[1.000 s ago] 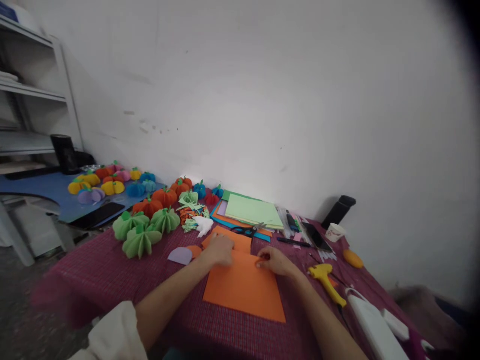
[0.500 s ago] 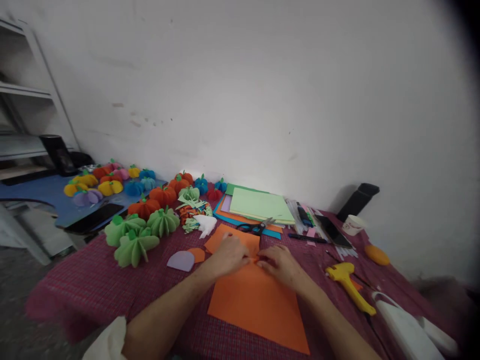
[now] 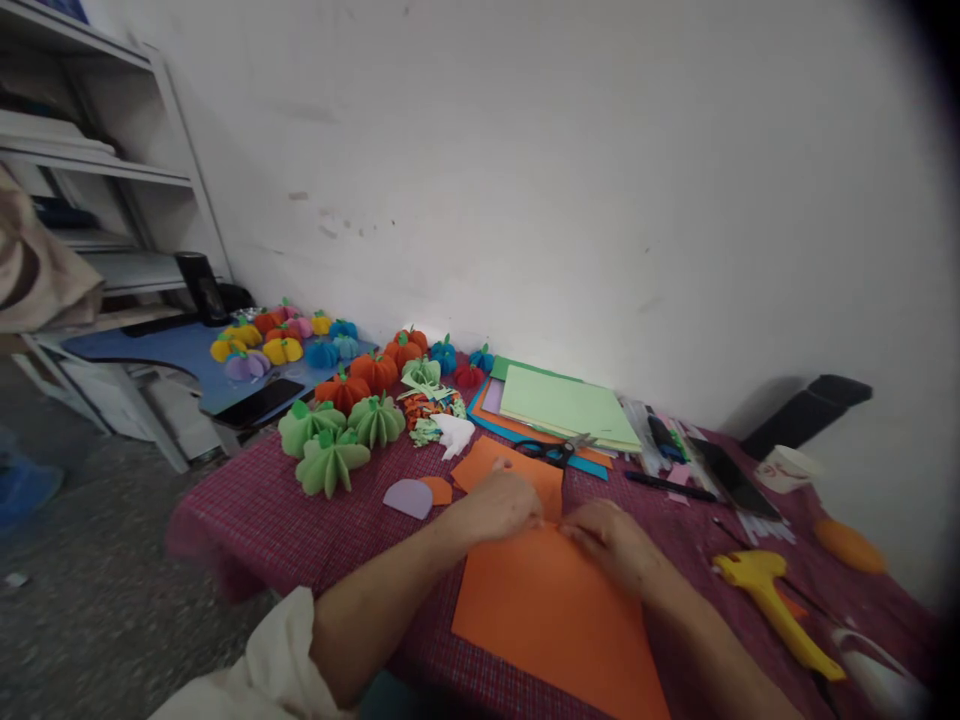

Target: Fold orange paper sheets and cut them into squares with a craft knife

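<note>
A large orange sheet of paper (image 3: 559, 620) lies in front of me on the table. At its far edge, my left hand (image 3: 504, 507) is closed with its fingertips pinched on the paper. My right hand (image 3: 609, 538) pinches the same edge a short way to the right, with its thumb and fingers together. Another orange piece of paper (image 3: 517, 470) lies just beyond, partly under my left hand. Dark-handled scissors (image 3: 555, 452) rest past it. To the left lie a lilac rounded paper piece (image 3: 409, 498) and a small orange one (image 3: 438, 490).
Green paper pumpkins (image 3: 330, 460) stand left, beside paper scraps (image 3: 431, 415). Stacked coloured paper (image 3: 559, 405) lies at the back. Right are a yellow glue gun (image 3: 780, 610), a black pen (image 3: 670, 487), a phone (image 3: 735, 480) and a paper cup (image 3: 784, 468). Beige cloth (image 3: 45, 260) shows far left.
My view has turned left, so everything sits further right and more shelf and floor show. Beige cloth has appeared at the left edge. Both hands stay at the sheet's far edge.
</note>
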Demonstrator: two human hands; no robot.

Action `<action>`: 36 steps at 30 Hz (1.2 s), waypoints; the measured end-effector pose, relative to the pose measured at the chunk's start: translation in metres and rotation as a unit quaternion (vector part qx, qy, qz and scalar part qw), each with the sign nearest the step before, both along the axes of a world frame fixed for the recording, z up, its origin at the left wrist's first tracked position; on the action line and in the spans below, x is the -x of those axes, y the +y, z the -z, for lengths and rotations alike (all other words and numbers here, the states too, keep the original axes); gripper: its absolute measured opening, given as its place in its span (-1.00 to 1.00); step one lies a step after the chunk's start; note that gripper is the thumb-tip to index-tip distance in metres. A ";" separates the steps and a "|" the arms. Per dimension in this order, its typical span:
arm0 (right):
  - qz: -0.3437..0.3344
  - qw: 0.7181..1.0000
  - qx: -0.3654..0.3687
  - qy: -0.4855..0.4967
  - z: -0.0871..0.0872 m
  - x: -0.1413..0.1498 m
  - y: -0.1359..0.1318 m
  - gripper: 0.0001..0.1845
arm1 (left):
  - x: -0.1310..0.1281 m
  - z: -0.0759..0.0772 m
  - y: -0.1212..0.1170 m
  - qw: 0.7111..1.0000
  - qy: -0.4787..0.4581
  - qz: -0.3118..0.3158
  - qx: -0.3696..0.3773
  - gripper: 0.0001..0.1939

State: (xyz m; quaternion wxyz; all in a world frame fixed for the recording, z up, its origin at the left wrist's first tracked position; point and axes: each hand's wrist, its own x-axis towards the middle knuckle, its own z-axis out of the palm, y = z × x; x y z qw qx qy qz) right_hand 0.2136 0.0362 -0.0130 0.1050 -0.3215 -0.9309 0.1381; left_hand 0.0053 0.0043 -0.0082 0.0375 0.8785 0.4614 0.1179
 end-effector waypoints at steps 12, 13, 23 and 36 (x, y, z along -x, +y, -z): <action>0.066 0.957 0.282 0.014 -0.009 -0.067 0.026 -0.60 | 0.020 -0.004 0.006 0.993 -0.061 0.017 0.102 -0.84; 0.069 0.954 0.291 0.010 -0.009 -0.073 0.030 -0.60 | 0.021 -0.005 0.005 0.993 -0.058 0.016 0.105 -0.84; 0.091 0.979 0.144 0.109 -0.022 -0.036 0.003 -0.53 | 0.018 -0.007 0.001 0.993 -0.051 0.033 0.097 -0.84; 0.057 0.980 0.184 0.044 -0.012 -0.037 0.004 -0.64 | 0.028 -0.011 0.005 0.980 -0.143 0.024 0.136 -0.79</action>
